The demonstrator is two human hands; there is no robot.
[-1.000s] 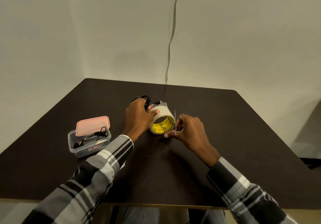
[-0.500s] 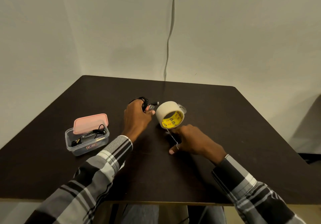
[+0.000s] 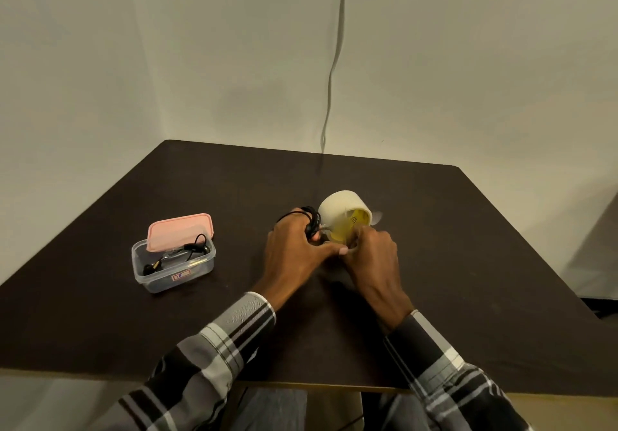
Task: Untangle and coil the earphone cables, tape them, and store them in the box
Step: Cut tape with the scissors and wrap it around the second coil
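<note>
At mid-table, the left hand (image 3: 291, 250) grips a black coiled earphone cable (image 3: 309, 221), thumb meeting the right hand (image 3: 371, 253), whose curled fingers hide their hold. Tape roll (image 3: 344, 211) sits just behind; open clear box (image 3: 174, 263), pink lid (image 3: 180, 231) propped on it, lies well left.

dark table (image 3: 468, 263), pale wall (image 3: 200, 63), grey cord (image 3: 336, 63) hanging down it

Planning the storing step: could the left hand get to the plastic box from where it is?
Probably yes: the table between the left hand and the box looks bare, though it grips the coiled cable.
</note>
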